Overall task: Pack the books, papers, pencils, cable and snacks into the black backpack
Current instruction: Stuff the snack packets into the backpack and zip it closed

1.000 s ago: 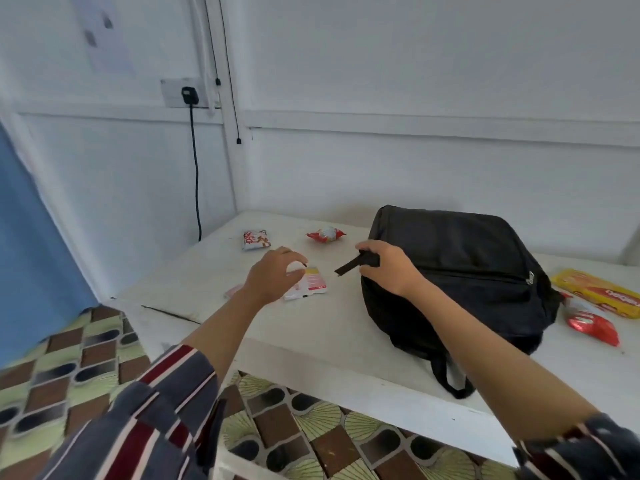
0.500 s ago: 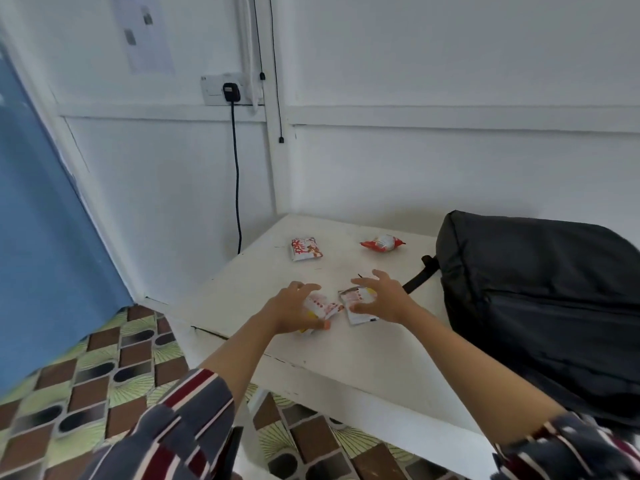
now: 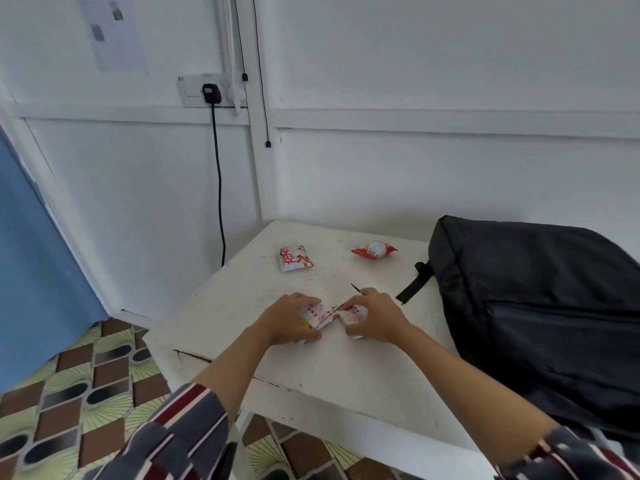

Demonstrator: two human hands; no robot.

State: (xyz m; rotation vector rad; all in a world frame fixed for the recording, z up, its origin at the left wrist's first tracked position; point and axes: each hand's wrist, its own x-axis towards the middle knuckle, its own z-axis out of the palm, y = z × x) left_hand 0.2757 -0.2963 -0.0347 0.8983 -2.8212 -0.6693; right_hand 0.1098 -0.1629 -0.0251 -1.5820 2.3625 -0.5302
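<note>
The black backpack [image 3: 540, 306] lies on the right of the white table [image 3: 346, 368], its strap [image 3: 414, 287] pointing left. My left hand [image 3: 287, 322] grips a red-and-white snack packet [image 3: 317, 315] near the table's front left. Close beside it, my right hand [image 3: 375, 318] grips a second red-and-white packet [image 3: 355, 313]; the two packets touch between my hands. Further back lie a flat white-and-red snack packet [image 3: 295, 258] and a red wrapped snack [image 3: 374, 250]. Books, papers, pencils and cable are out of sight.
The table stands in a corner against white walls. A black power cord [image 3: 219, 181] hangs from a wall socket [image 3: 204, 95] behind the table's left edge. Patterned floor tiles [image 3: 69, 386] and a blue panel [image 3: 31, 258] lie to the left.
My right hand left the backpack strap and moved left onto a packet beside my left hand. Both hands have closed on packets, and the view has swung left.
</note>
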